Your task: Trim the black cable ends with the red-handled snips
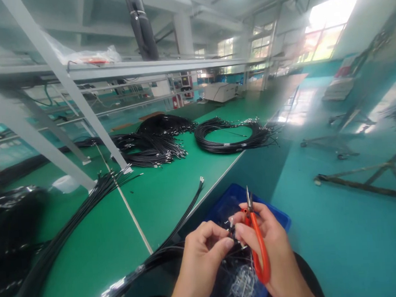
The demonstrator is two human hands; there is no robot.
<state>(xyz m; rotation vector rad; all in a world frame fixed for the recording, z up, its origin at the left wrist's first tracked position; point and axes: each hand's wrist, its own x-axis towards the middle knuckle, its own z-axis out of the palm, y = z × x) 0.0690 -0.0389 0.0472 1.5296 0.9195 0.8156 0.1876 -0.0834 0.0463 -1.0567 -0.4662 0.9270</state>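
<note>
In my head view, the blue plastic bin (284, 219) sits low in front of me, and both my hands are above it. My left hand (203, 252) is over the bin's left side, thumb and fingertips pinched together on a small dark piece (230, 232); it is too small for me to tell exactly what it is. My right hand (274, 238) is over the bin's right side, its fingers wrapped around orange-handled pliers (262, 246) whose metal tips point up, while its thumb and forefinger meet beside that same piece. Below my hands, inside the bin, lies a tangle of small clear and silvery bits (241, 283). Left of the bin stretches the green table (160, 192), with a few pale-tipped black cables (190, 207) running along its edge just beside the bin and a thicker cable bundle (70, 223) farther left. Beyond the bin, on the table, rest a black cable coil (218, 146) and, to its left, a heap of black cables (150, 147). Well to the right of the bin, a wheeled frame (363, 184) stands on the floor.
</note>
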